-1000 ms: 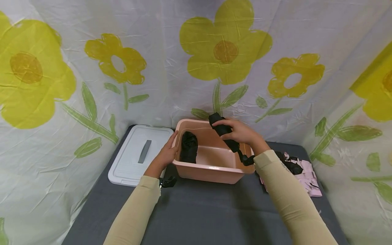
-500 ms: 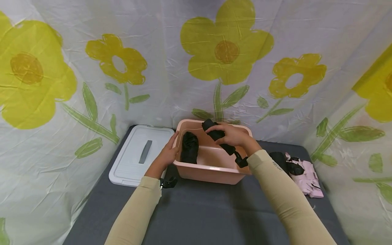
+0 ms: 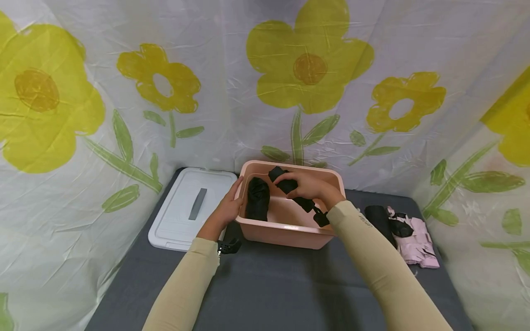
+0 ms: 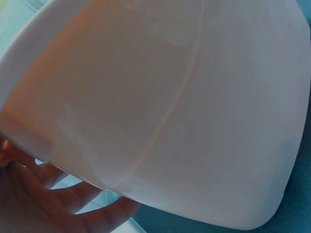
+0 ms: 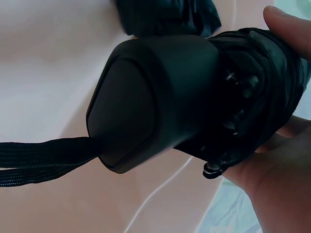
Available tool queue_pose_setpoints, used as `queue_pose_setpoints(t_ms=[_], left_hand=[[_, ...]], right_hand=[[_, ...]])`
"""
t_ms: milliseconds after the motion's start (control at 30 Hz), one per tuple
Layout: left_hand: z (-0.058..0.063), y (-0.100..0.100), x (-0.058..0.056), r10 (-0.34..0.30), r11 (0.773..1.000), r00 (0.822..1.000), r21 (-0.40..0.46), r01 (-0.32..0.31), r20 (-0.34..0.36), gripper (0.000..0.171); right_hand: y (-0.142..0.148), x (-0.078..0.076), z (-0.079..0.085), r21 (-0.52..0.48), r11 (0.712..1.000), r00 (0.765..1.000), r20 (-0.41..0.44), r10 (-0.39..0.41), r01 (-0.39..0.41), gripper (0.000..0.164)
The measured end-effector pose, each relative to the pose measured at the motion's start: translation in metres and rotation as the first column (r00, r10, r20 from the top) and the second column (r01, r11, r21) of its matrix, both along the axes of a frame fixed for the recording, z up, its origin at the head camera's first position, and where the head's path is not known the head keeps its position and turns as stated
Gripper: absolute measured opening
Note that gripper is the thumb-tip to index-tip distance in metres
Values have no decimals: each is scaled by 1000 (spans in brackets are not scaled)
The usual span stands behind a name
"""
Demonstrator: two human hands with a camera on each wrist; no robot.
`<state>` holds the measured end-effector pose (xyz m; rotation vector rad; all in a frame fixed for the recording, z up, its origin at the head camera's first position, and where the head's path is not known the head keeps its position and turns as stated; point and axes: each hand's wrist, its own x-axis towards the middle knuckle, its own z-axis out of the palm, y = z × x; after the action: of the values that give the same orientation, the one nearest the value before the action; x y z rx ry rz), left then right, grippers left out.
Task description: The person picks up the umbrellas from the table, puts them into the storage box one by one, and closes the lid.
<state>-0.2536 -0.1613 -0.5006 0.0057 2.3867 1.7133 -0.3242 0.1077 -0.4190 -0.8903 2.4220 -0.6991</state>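
My right hand [image 3: 308,186] grips a folded black umbrella [image 3: 286,185] over the inside of a pink plastic bin [image 3: 285,236]. The umbrella slants, its far end toward the bin's back left and its handle toward my wrist. In the right wrist view the smooth handle end [image 5: 126,109] faces the camera, with a strap [image 5: 43,155] hanging from it and fabric bunched behind. A second dark, rounded bundle [image 3: 257,200] lies along the bin's left wall. My left hand [image 3: 227,209] holds the bin's left rim, fingers against the outer wall in the left wrist view.
A white lid [image 3: 174,225] with a grey handle lies left of the bin on the dark table [image 3: 273,285]. To the right are a black rolled bundle [image 3: 377,220] and folded pink items [image 3: 418,246]. A flower-print curtain [image 3: 223,92] hangs close behind.
My right hand has carried the umbrella leftward and lower, from over the bin's back right rim into the bin's opening. The left hand stays on the rim.
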Motion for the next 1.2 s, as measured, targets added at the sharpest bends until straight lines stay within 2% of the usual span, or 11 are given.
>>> queue_pose_setpoints(t_ms=[333, 567, 833, 967, 1100, 1200], left_hand=[[1, 1, 0, 8, 1000, 1000, 7, -8, 7, 68], [1, 1, 0, -1, 1000, 1000, 10, 1, -20, 69], [0, 0, 0, 1, 1000, 1000, 13, -1, -13, 68], [-2, 0, 0, 0, 1000, 1000, 8, 0, -15, 68], [-3, 0, -1, 1, 1000, 1000, 8, -1, -15, 68], [-2, 0, 0, 3, 1000, 1000, 10, -3, -17, 68]], right_hand=[[-7, -7, -8, 51, 999, 999, 40, -17, 15, 55], [-7, -13, -18, 11, 999, 994, 98, -39, 38, 55], [-10, -17, -30, -33, 992, 973, 204, -112, 121, 58], [-11, -18, -36, -45, 991, 972, 206, -116, 127, 58], [-12, -20, -42, -5, 992, 975, 183, -126, 129, 57], [-14, -20, -45, 6, 986, 962, 219, -164, 167, 57]])
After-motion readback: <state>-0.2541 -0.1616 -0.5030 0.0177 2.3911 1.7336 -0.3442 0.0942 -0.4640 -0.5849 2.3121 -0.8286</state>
